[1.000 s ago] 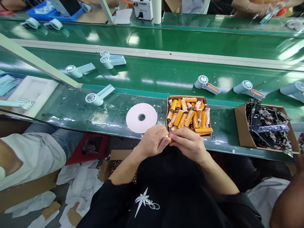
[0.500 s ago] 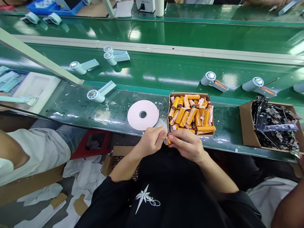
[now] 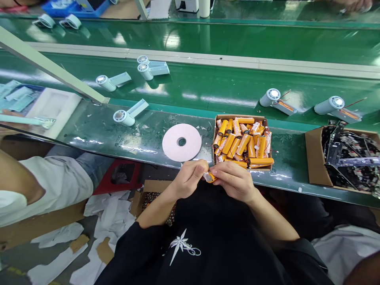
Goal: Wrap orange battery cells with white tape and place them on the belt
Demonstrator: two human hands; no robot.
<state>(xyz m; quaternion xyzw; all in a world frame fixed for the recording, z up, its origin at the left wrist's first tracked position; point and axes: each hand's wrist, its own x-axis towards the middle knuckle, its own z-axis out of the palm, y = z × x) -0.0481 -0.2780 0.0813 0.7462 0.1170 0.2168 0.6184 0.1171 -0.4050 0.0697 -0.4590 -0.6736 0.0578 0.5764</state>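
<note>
I find print on one boxed cell (image 3: pixel 261 145) too small to read. I count one orange cell (image 3: pixel 211 178) between the fingers, gripped by the right hand (image 3: pixel 236 181); the left hand (image 3: pixel 189 178) is curled closed at its pale end, hold hidden. One pale roll (image 3: pixel 170 148) lies beyond the left fingers.

Bright light is mirrored as white glare on the green conveyor (image 3: pixel 237 79); outer edges are visibly stretched by wide-angle distortion.
</note>
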